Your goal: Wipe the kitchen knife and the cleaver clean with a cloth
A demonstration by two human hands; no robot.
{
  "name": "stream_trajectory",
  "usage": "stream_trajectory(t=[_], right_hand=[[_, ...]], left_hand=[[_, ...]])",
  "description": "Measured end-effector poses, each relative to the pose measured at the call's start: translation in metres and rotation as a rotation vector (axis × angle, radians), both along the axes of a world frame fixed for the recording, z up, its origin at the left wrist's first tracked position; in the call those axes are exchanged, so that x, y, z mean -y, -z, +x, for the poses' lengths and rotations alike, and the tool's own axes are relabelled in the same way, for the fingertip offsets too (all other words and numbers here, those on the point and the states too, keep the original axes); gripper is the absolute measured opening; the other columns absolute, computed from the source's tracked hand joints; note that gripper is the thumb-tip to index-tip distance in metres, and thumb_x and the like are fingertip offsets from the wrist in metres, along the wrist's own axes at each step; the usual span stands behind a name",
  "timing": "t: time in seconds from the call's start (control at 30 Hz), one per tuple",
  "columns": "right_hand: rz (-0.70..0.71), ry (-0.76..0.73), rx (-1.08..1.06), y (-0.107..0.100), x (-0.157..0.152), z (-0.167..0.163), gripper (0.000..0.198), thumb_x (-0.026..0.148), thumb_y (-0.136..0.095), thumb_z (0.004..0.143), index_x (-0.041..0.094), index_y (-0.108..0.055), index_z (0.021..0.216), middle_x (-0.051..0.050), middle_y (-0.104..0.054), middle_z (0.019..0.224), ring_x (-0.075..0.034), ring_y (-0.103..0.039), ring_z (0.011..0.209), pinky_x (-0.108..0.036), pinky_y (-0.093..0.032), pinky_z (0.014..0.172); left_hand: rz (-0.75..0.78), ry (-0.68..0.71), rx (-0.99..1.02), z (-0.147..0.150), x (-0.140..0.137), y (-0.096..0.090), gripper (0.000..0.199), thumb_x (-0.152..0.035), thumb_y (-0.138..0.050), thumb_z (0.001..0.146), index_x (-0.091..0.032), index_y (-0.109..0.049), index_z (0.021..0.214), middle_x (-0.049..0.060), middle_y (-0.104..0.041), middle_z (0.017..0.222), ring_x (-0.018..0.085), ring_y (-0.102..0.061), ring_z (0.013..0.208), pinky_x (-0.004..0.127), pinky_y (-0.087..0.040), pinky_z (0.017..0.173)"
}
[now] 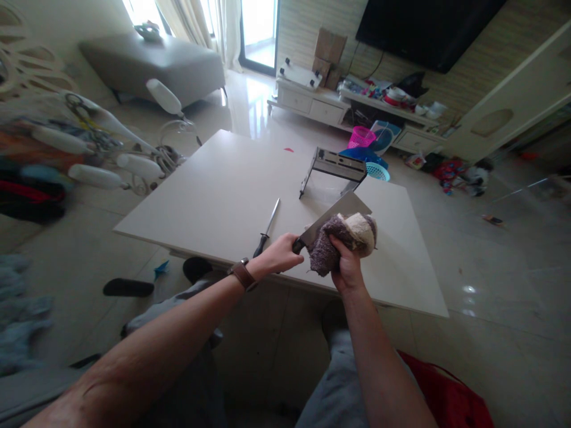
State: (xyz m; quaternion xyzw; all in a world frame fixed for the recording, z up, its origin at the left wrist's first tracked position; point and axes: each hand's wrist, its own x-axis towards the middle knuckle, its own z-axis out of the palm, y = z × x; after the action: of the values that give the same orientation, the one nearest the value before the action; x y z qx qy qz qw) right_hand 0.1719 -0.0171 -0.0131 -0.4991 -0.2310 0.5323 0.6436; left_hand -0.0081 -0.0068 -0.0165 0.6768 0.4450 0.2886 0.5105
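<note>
My left hand [282, 254], with a brown-strapped watch on its wrist, is closed round the black handle of a cleaver [332, 215]. The wide blade points away to the upper right over the table. In my right hand [348, 270] is a bunched towel [328, 249], dark purple-brown and cream. It lies against the near side of the blade and hides part of it. A honing steel [269, 226] with a black handle rests on the table, left of the cleaver. Beyond the blade stands a metal knife-sharpening frame [336, 165].
The white table [196, 202] has a small red scrap [289, 150] near its far edge. Behind it are a pink basket [361, 137], a light blue basket [377, 172] and a low TV cabinet [303, 98]. A lamp with white shades [138, 166] stands at the left. A red bag [446, 392] lies lower right.
</note>
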Motion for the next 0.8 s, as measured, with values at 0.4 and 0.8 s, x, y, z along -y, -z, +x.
stream_trajectory(t=[0.4, 0.8], right_hand=[[-0.023, 0.002, -0.007, 0.0026, -0.0003, 0.0012, 0.079, 0.031, -0.097, 0.056, 0.019, -0.070, 0.130, -0.004, -0.082, 0.110, -0.027, -0.076, 0.107, -0.047, -0.062, 0.102], [-0.013, 0.008, -0.021, 0.0005, 0.0000, -0.0005, 0.074, 0.028, -0.096, 0.056, 0.019, -0.072, 0.125, -0.005, -0.082, 0.111, -0.027, -0.076, 0.106, -0.046, -0.063, 0.100]], left_hand=[[-0.016, -0.003, 0.003, 0.0007, 0.0008, -0.0029, 0.008, -0.016, -0.055, 0.065, -0.018, -0.054, 0.072, -0.006, -0.042, 0.061, 0.010, -0.039, 0.056, 0.025, -0.025, 0.051], [-0.020, 0.004, 0.005, 0.0001, 0.0011, -0.0016, 0.007, -0.016, -0.056, 0.066, -0.018, -0.055, 0.072, -0.006, -0.042, 0.061, 0.010, -0.038, 0.057, 0.025, -0.026, 0.051]])
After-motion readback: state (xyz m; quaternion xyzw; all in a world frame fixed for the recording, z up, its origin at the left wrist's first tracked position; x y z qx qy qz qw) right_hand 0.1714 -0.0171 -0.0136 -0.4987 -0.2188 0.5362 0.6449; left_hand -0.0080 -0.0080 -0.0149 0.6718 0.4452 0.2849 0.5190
